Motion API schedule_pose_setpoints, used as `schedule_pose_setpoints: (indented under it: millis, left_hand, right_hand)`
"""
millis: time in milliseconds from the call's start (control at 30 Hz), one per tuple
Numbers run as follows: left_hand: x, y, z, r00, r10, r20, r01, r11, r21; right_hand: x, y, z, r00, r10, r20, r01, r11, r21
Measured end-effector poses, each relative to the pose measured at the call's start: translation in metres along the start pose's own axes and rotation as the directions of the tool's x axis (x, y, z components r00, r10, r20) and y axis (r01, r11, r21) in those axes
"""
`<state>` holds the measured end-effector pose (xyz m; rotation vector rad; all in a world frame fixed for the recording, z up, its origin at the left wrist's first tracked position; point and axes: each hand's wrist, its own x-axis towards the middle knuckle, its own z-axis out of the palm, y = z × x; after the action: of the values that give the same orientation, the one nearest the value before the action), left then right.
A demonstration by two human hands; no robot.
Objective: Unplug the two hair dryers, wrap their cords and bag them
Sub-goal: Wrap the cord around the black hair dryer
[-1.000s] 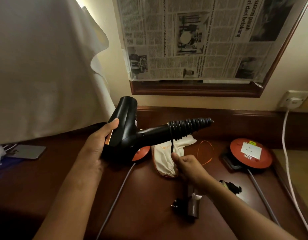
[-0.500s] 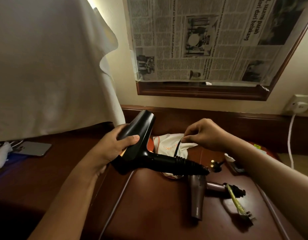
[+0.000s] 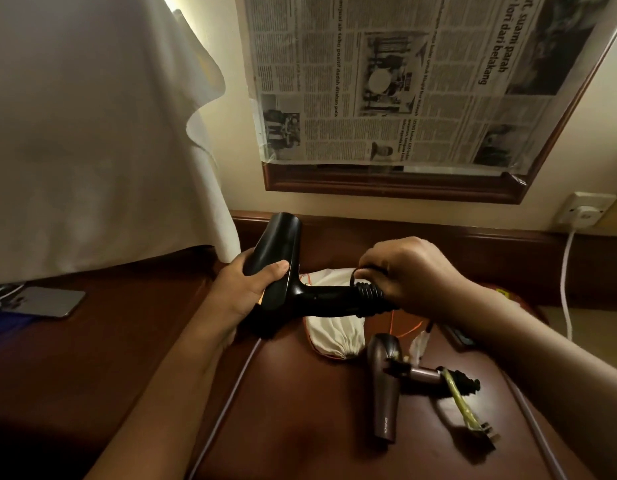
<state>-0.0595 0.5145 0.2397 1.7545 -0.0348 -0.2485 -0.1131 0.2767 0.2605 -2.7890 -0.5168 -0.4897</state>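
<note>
My left hand [image 3: 244, 289] grips the barrel of a black hair dryer [image 3: 282, 258] held above the dark wooden table [image 3: 133, 341]. Its handle points right, with black cord coils [image 3: 369, 294] wound around it. My right hand [image 3: 411, 275] is closed over the end of the handle and pinches the cord. Under the handle lies a white drawstring bag [image 3: 334, 337]. A second, brown hair dryer [image 3: 385, 386] lies on the table to the lower right, its handle wrapped in cord and a yellow tie [image 3: 459, 396] across it.
A white cloth [image 3: 85, 133] hangs at the left over the table. A phone [image 3: 47, 301] lies at the left edge. A wall socket [image 3: 584, 209] with a white plug and cable is at the right. A grey cable [image 3: 227, 407] crosses the table. A newspaper-covered frame [image 3: 404, 84] hangs above.
The black dryer has risen slightly and its handle has levelled. My right hand came down from above the bag onto the end of the handle, bringing the cord with it.
</note>
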Motion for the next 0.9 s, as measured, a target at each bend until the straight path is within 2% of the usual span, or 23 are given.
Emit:
schedule_pose_setpoints:
  millis: [100,167,333,400,433,467,533,567,600,667,767,833,900]
  left_hand:
    - [0.004,-0.004,0.010,0.998,0.013,-0.055,-0.013,1.000,-0.003]
    - [0.007,-0.004,0.013,0.994,0.000,-0.106,-0.007,0.998,-0.063]
    - [0.010,-0.001,0.018,0.978,-0.014,-0.210,-0.026,0.982,-0.188]
    - [0.011,0.000,0.021,0.976,-0.013,-0.215,-0.035,0.976,-0.215]
    - [0.011,0.000,0.022,0.977,-0.012,-0.213,-0.039,0.972,-0.233]
    - [0.011,0.000,0.024,0.978,-0.010,-0.208,-0.043,0.967,-0.251]
    - [0.010,0.001,0.029,0.980,-0.011,-0.198,-0.043,0.963,-0.265]
    - [0.010,0.000,0.031,0.981,-0.016,-0.192,-0.037,0.961,-0.272]
    - [0.010,0.001,0.034,0.982,-0.026,-0.186,-0.029,0.958,-0.285]
    - [0.011,0.002,0.038,0.983,-0.036,-0.179,-0.021,0.952,-0.306]
    - [0.012,0.004,0.041,0.982,-0.066,-0.176,0.003,0.942,-0.336]
    - [0.012,0.005,0.042,0.983,-0.090,-0.158,0.027,0.931,-0.364]
    - [0.012,0.008,0.041,0.985,-0.110,-0.137,0.047,0.916,-0.399]
  right_hand:
    - [-0.007,-0.005,0.012,1.000,0.002,0.011,-0.001,1.000,-0.011]
    - [-0.014,-0.006,0.020,0.997,0.079,-0.018,-0.079,0.997,0.023]
    - [-0.037,-0.013,0.044,0.933,0.317,-0.169,-0.250,0.910,0.330]
    - [-0.045,-0.017,0.054,0.886,0.452,-0.105,-0.348,0.797,0.493]
    - [-0.048,-0.018,0.058,0.857,0.514,-0.029,-0.400,0.701,0.591]
    - [-0.051,-0.019,0.062,0.829,0.555,0.068,-0.433,0.560,0.706]
    - [-0.057,-0.019,0.068,0.783,0.555,0.282,-0.451,0.195,0.871]
    - [-0.059,-0.018,0.071,0.765,0.528,0.369,-0.456,0.040,0.889]
    - [-0.061,-0.017,0.073,0.752,0.501,0.429,-0.467,-0.056,0.883]
    - [-0.064,-0.015,0.076,0.741,0.461,0.488,-0.487,-0.130,0.863]
    - [-0.064,-0.013,0.077,0.728,0.455,0.514,-0.521,-0.121,0.845]
    - [-0.067,-0.014,0.077,0.764,0.422,0.488,-0.482,-0.129,0.867]
    - [-0.068,-0.016,0.078,0.824,0.362,0.436,-0.388,-0.199,0.900]
